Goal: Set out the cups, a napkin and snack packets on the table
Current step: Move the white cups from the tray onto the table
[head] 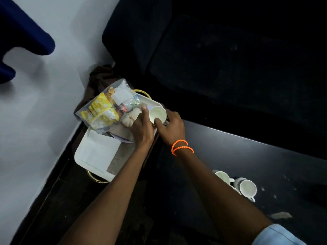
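Observation:
A white cup sits tilted at the far end of a white tray with gold handles. My right hand grips this cup, thumb at its rim. My left hand rests against the cup's left side, fingers reaching along it. A clear bag of snack packets, yellow ones among them, lies on the tray's far left. A folded white napkin lies on the tray's near part. Three white cups stand on the dark table at the lower right.
The tray sits on a dark low surface beside a white floor. A brown cloth lies behind the tray. A dark sofa fills the top right. Blue furniture is at the top left.

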{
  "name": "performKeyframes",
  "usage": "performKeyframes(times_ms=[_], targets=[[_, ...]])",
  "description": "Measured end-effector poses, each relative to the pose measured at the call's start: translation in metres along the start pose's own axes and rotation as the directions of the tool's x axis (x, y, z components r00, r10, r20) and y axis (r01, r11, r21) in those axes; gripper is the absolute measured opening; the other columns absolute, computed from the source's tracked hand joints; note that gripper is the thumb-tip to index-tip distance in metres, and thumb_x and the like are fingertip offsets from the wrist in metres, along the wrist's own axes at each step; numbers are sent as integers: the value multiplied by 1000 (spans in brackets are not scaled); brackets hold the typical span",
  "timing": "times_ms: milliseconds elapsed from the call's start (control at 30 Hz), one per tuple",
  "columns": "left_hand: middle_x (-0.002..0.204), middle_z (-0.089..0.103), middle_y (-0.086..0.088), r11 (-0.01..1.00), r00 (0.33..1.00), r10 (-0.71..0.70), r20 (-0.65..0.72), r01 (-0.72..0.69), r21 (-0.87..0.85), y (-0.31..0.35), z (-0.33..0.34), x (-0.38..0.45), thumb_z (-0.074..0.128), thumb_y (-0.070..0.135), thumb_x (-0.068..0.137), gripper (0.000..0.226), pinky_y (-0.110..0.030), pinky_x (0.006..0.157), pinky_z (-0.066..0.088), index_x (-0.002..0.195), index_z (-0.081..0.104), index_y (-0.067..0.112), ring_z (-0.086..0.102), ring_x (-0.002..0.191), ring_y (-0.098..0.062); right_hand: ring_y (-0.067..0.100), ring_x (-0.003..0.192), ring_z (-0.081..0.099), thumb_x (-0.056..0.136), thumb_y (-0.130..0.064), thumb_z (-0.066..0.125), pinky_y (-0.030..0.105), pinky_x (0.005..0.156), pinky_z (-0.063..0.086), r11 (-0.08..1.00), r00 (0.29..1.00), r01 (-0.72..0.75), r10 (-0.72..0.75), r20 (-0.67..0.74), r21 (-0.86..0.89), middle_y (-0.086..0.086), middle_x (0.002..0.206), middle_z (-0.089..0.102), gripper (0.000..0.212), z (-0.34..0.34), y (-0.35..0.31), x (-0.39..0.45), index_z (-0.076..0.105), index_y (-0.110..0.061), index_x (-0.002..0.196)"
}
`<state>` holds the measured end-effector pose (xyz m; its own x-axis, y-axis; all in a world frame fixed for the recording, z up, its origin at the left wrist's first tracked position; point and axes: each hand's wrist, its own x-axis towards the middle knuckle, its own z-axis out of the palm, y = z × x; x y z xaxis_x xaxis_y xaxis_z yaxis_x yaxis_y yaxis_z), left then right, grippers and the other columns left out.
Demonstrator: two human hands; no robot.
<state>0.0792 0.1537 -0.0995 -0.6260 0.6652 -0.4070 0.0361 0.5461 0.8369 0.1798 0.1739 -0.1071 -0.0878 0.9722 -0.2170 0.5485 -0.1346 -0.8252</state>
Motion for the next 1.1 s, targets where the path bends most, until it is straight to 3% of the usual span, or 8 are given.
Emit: performKeyframes(times_ms=[167,400,500,667,800,900,967,1100], targets=[[150,55,-16,999,986,-35,161,39,-23,4,51,-31,30,81,89,86,-59,105,54,140,59,18,57,134,-36,14,90,61,79,-45,60,14,69,39,997,997,-56,54,-49,-43,4,108,67,48,-57,28,-7,71,-18,117],[100,74,-12,940,849,-333,411,335,70,-34,139,-94,40,66,103,68,-31,60,65,107,72,6,74,76,-16,34,107,66,85,-40,56,39,92,53,945,949,-306,293,-114,-120,14,119,71,45,-129,116,-49,71,-14,119],[116,73,-22,922,773,-379,509,359,143,-50,172,-123,40,63,104,73,-44,77,67,122,67,-2,75,97,-31,37,98,65,87,-45,38,42,85,54,915,919,-387,373,-132,-113,16,107,71,47,-152,152,-66,71,-15,102],[112,72,-24,894,747,-378,547,140,427,-61,194,-148,28,72,101,83,-49,86,62,109,71,1,73,101,-39,35,74,57,99,-29,43,36,60,35,869,858,-493,481,-181,-28,19,78,66,37,-174,192,-95,57,-11,70],[87,73,-20,819,758,-325,566,-73,569,-65,202,-155,14,74,100,85,-31,57,49,79,63,9,74,83,-38,33,68,49,100,-27,43,39,60,33,833,812,-551,549,-199,48,21,71,61,42,-180,208,-110,54,-1,68],[111,73,-28,782,761,-270,590,-184,595,-70,208,-154,12,72,101,91,-42,88,51,97,71,3,69,107,-42,28,64,45,101,-27,43,36,57,34,834,814,-547,549,-190,67,16,65,57,45,-181,215,-118,51,-5,63],[121,70,-26,765,766,-238,597,-231,601,-72,211,-154,14,70,103,88,-41,88,42,105,72,4,63,118,-42,27,63,44,101,-29,43,33,55,33,836,817,-544,547,-185,69,8,59,52,45,-183,217,-122,47,-12,58],[123,71,-22,772,750,-216,625,-260,580,-78,207,-152,17,65,105,82,-43,93,43,107,74,6,62,119,-40,32,96,63,98,-27,43,33,78,47,882,848,-466,467,-252,68,15,102,73,37,-186,217,-136,73,-4,96]])
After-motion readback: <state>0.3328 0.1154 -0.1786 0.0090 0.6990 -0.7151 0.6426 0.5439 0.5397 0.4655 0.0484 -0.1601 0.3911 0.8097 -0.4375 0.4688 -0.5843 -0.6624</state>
